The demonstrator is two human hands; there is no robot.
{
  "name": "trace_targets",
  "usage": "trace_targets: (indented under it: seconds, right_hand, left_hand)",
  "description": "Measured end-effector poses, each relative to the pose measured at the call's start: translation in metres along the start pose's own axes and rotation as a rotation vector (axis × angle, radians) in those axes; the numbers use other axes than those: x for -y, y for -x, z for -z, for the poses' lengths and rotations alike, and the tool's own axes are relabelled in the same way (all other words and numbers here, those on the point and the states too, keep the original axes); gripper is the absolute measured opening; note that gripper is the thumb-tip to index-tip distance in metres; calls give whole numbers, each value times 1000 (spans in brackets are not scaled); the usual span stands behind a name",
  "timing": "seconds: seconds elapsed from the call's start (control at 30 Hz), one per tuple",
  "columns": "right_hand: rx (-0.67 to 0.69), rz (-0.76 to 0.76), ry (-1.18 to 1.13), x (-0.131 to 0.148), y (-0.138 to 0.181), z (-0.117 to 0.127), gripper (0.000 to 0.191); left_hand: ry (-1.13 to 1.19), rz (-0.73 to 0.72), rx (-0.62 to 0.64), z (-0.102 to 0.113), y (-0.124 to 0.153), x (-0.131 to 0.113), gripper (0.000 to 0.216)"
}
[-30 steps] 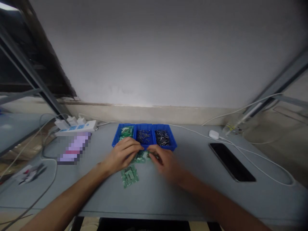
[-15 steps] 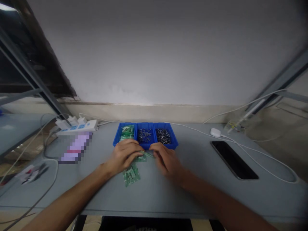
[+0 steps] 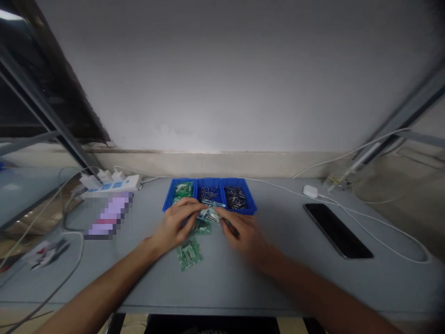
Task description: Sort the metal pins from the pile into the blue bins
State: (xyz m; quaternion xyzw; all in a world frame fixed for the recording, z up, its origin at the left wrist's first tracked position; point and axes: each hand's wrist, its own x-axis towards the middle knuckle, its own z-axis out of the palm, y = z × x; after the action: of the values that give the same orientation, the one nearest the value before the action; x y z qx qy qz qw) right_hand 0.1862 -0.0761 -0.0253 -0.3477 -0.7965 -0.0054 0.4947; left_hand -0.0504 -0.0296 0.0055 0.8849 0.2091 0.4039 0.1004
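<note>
Between my two hands is a small clear plastic bag (image 3: 210,213) with metal pieces showing in it. My left hand (image 3: 179,222) pinches its left side, thumb and fingers together. On the right side, my right hand (image 3: 243,232) grips the same bag. Below my left fingers lies a green-tinted bag (image 3: 202,227), partly covered. Nearer me, another green bag (image 3: 189,253) of small parts rests flat on the table. Just behind my hands stand three joined blue bins (image 3: 253,200): green bags (image 3: 184,189) at left, loose screws (image 3: 208,193) in the middle, many more screws (image 3: 235,197) at right.
A black phone (image 3: 337,231) lies at the right, with a white charger case (image 3: 310,191) and cable behind it. On the left are a power strip (image 3: 121,183) with plugs, a blurred-out purple item (image 3: 110,217) and a crumpled wrapper (image 3: 43,254). A wall (image 3: 222,93) rises behind the grey table (image 3: 278,287).
The bag between my hands has tipped up and risen slightly, so its face and metal contents now show. My hands stay at nearly the same spot; the other bags have not moved.
</note>
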Motion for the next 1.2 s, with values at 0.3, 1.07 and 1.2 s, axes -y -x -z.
trace_targets:
  seconds: [0.3,1.07,1.2]
  right_hand:
    - [146,-50,-13,3,-4,6,37]
    - [596,114,151,6,11,-13,39]
    - [621,98,138,6,8,-11,25]
  left_hand:
    - [-2,-45,36,-2,-3,-8,11]
    - [-547,342,-40,25,2,48,20]
    - [-528,281,37,24,-1,42,21]
